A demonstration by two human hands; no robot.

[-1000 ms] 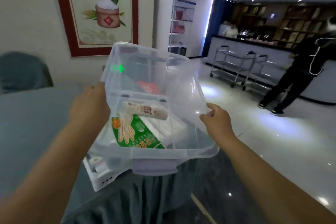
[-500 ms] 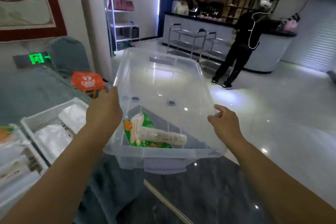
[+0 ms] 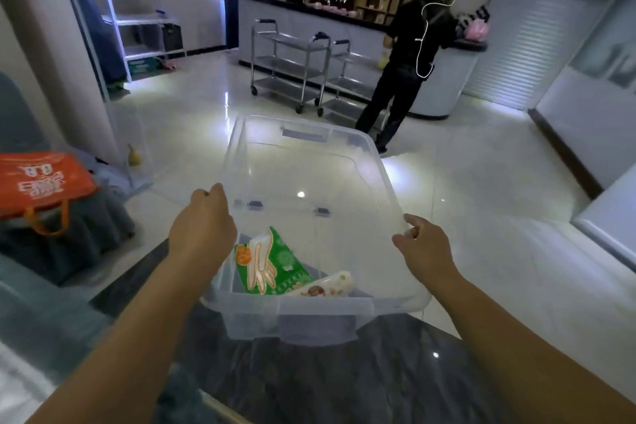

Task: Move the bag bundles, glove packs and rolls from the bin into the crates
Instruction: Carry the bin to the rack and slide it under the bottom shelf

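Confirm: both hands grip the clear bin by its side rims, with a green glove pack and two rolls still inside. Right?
Not quite. The head view shows only one roll inside, lying beside the green glove pack. The rest holds: the left hand and right hand grip the clear bin by its side rims.

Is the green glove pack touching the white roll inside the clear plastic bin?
Touching. The head view shows the white roll lying against the lower edge of the green glove pack in the clear plastic bin's near end, with no gap.

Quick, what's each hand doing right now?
Left hand: grips the clear bin's left rim.
Right hand: grips the bin's right rim.
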